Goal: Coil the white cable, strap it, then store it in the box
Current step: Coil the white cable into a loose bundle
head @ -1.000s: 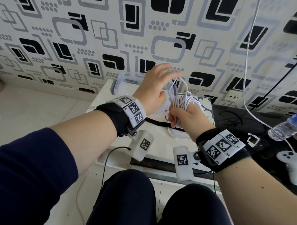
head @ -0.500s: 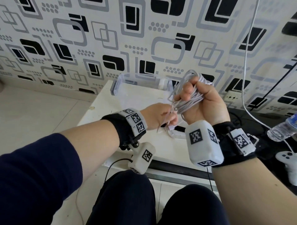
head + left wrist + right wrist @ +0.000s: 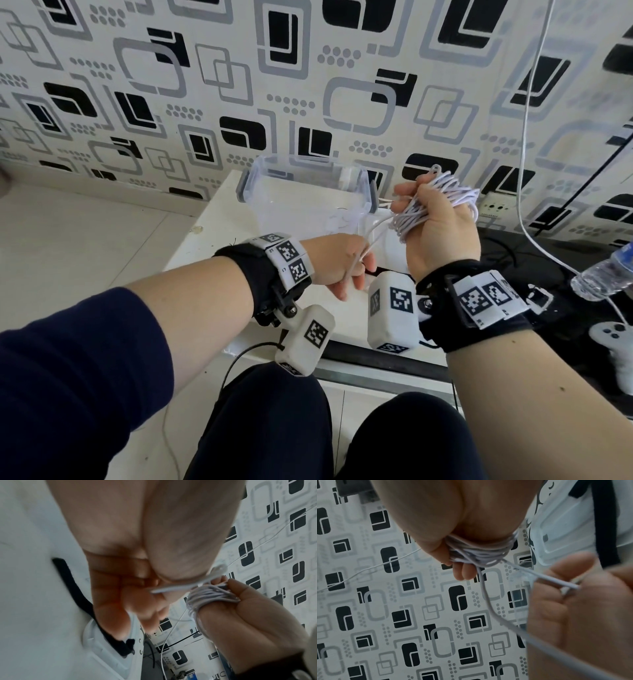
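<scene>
Right hand (image 3: pixel 435 226) gripping coiled cable (image 3: pixel 442 202) centre-right, left hand (image 3: pixel 339 270) pinching its tail; slack grip risks loops springing loose.

Looking like a home room: black-and-grey patterned wallpaper (image 3: pixel 212 85) covering the wall, pale tiled floor (image 3: pixel 68 246), white game controller (image 3: pixel 616 342) and water bottle (image 3: pixel 603 277) lying beside the white tabletop (image 3: pixel 212 233).

Clear glossy plastic box (image 3: pixel 301 192); smooth white cable (image 3: pixel 442 195); matt cloth strap (image 3: pixel 82 601).
</scene>
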